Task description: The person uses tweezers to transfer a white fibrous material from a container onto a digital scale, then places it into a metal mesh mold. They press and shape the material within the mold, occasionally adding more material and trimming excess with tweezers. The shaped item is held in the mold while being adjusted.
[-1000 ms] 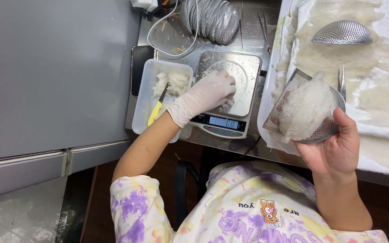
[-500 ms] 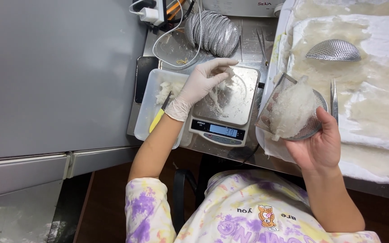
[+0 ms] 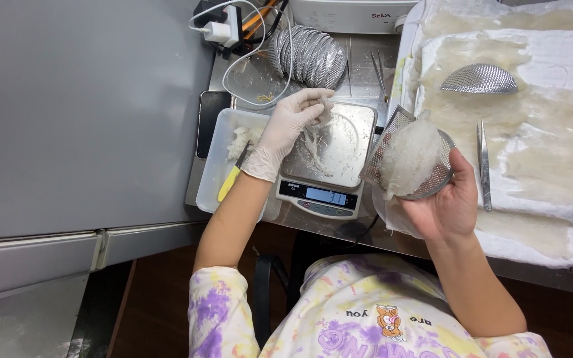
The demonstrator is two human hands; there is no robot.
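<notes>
While over scale [image 3: 329, 149]: left hand [image 3: 286, 129] pinches white strands [image 3: 313, 139] | right hand [image 3: 445, 205] cups mesh mould [image 3: 409, 162]

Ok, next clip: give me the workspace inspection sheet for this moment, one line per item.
Surface: steel bench, damp and smeared; white cloth on the right under pale translucent sheets.
Job's things: digital scale with white strands on its pan; mesh cup packed with a white fibrous mass.
Clutter: plastic tray with white bits and a yellow-handled tool; stack of mesh moulds; one mesh mould and tweezers on the cloth.
Hands: gloved left hand pinches strands above the scale pan; bare right hand holds the mesh cup.
Cables: white cable loops from a plug adapter.
Surroundings: grey cabinet to the left.
</notes>
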